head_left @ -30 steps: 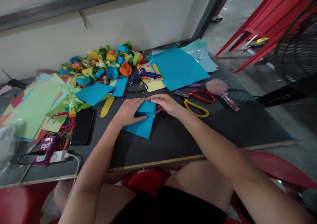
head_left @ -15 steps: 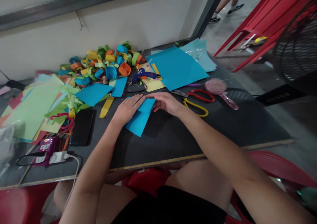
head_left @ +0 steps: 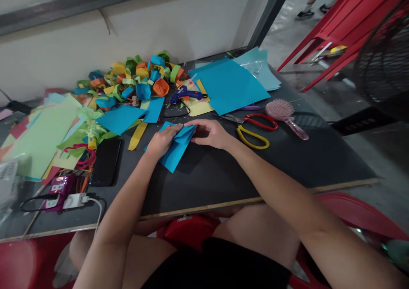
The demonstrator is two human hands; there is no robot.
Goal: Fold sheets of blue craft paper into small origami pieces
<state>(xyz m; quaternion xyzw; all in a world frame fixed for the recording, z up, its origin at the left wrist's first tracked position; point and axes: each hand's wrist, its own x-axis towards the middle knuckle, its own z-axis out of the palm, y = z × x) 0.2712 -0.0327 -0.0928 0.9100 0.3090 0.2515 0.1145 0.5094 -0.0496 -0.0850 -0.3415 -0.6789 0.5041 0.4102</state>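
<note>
A sheet of blue paper lies partly folded on the dark table in front of me, its upper flap creased and lifted a little. My left hand rests over its left part, fingers pressed together on the paper. At the top right corner, my right hand holds the folded edge between thumb and fingers. The left thumb is mostly hidden. Just right of that hand lie scissors with yellow handles and scissors with red handles.
Behind are a pile of small paper baskets, a blue glue gun and large blue sheets. Left stand a phone, a purple power adapter and green paper. A pink hairbrush lies right; a fan is beyond.
The blue paper has shifted slightly left, and its upper flap has been folded and raised more. My right hand has moved left with the edge. A person's feet in the background moved right.
</note>
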